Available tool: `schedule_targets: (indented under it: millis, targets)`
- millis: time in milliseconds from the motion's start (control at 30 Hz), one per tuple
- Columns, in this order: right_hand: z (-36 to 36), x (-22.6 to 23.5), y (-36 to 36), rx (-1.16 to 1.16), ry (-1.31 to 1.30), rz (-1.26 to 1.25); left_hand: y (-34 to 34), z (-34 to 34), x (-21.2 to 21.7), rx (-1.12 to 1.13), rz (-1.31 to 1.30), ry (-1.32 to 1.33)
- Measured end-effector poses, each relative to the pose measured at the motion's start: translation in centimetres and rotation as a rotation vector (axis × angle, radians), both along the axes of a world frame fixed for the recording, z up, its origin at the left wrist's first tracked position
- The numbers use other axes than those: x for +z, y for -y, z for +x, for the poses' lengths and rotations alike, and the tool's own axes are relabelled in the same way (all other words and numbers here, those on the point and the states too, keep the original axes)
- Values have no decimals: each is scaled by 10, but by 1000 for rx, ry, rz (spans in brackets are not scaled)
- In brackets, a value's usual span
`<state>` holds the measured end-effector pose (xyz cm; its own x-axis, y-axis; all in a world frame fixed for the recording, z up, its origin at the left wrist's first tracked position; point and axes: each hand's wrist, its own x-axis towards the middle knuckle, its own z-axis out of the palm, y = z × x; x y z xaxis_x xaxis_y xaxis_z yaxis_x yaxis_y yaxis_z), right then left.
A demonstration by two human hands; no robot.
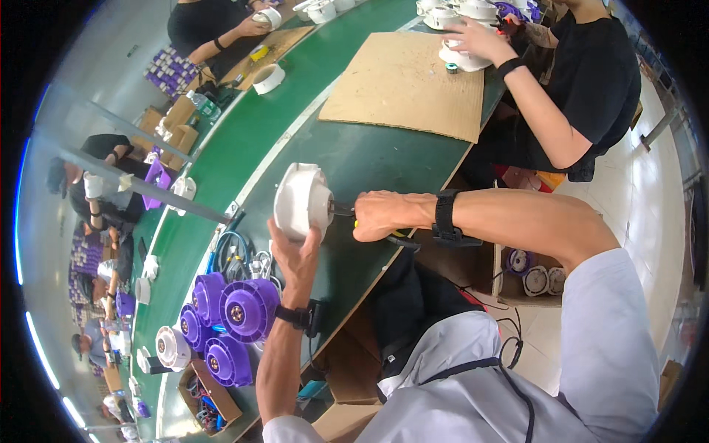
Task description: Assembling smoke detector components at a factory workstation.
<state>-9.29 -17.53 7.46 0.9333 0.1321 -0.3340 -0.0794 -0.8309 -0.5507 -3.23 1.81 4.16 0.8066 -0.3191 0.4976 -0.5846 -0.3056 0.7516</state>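
Toward 9 o'clock, just off centre, white housing (294, 203) sits cupped in left hand (297, 262); right hand (385, 215) clenches driver (343, 210) against it. Likely fastening; next move calls for steady, straight pressure.

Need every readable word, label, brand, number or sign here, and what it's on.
None readable.
Bottle label: too small and blurred.
Small white mark on black fabric: too small.
White housing in the left hand: no lettering visible.
Purple housings: no lettering visible.
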Motion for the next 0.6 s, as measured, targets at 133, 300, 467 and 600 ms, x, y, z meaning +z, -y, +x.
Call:
schedule_targets:
  millis: [133, 300, 467, 600]
  targets:
    - [0, 17, 1, -76, -163, -33, 5, 1, -5, 11, -50, -24]
    - [2, 17, 3, -125, -194, 29, 6, 5, -3, 24, -90, -55]
    - [11, 10, -8, -158, 65, 63, -4, 11, 20, -10, -111, -14]
    - [15, 17, -17, -155, 141, 120, -20, 19, 46, 21, 98, 143]
